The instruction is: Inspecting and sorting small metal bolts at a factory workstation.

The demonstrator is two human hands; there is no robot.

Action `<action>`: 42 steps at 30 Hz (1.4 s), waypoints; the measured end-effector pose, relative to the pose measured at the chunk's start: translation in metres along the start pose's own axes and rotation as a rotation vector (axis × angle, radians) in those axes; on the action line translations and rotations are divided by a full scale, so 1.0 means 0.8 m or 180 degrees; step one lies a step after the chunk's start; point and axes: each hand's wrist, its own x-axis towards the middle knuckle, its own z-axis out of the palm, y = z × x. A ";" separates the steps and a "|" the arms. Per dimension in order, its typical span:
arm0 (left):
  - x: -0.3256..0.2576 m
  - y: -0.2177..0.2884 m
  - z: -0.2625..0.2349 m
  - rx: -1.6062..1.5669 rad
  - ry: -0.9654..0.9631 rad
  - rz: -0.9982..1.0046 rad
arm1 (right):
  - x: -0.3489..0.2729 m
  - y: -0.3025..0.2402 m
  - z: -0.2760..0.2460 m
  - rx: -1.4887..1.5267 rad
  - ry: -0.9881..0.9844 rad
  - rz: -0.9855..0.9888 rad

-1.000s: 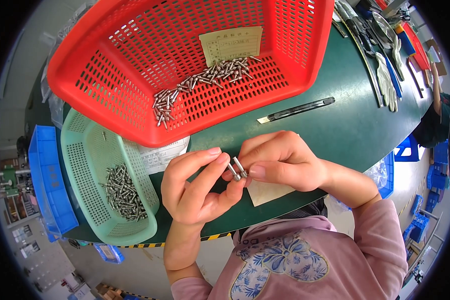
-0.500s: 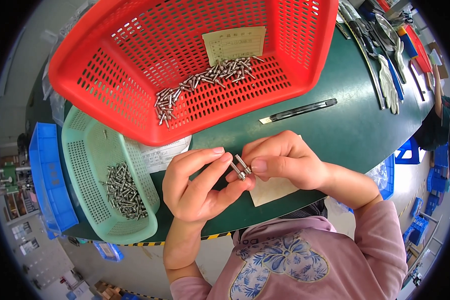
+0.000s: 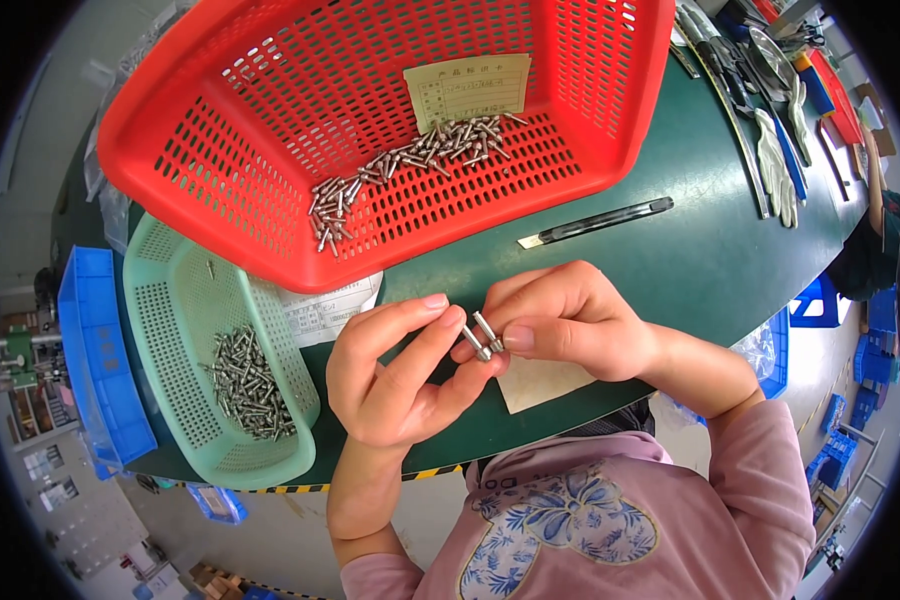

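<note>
A big red plastic basket with holes (image 3: 270, 130) sits tipped at the far side of the dark green table (image 3: 690, 250). A pile of small shiny metal pins (image 3: 410, 165) lies in the red basket, next to a pale yellow paper slip (image 3: 467, 88). To the left is a light green plastic basket with holes (image 3: 170, 300), and it holds another heap of small metal pins (image 3: 242, 384). A white printed sheet (image 3: 330, 305) lies between the two baskets, partly under the red one. A blue plastic bin (image 3: 95, 360) stands left of the green basket. A long black and silver cutter knife (image 3: 595, 221) lies on the table past the hands. Far off on the right are white work gloves (image 3: 775, 165) and some tools.

Nothing blocks the view of the hands. They meet over the near edge of the table, above a pale square card (image 3: 545, 380).

The left hand (image 3: 395, 385) comes up from below, palm toward the person, with its fingers curled in. The right hand (image 3: 570, 320) reaches in from the right with its fingers bent close together. The fingertips of both hands pinch two short silver metal pins (image 3: 482, 337), which stick up between them, tilted and side by side.
</note>
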 end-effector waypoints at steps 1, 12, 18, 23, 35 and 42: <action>-0.001 0.000 0.000 -0.0020 0.0003 -0.0009 | 0.000 0.001 -0.001 -0.0081 -0.0023 -0.0046; 0.001 0.002 0.003 -0.0096 0.0037 -0.0058 | -0.001 0.003 -0.001 -0.0897 0.0046 -0.0502; 0.000 0.002 0.005 -0.0046 0.0058 -0.0044 | -0.001 0.002 0.001 -0.1311 0.0088 -0.0531; 0.002 0.001 0.004 -0.0115 -0.0007 -0.0073 | -0.001 0.005 0.001 -0.1366 0.0120 -0.0610; 0.001 0.005 0.003 -0.0437 -0.0291 -0.0214 | -0.002 0.008 -0.002 -0.1341 0.0253 -0.0664; -0.002 0.006 0.005 -0.0512 -0.0291 -0.0371 | -0.004 0.003 -0.002 -0.1414 0.0290 -0.0425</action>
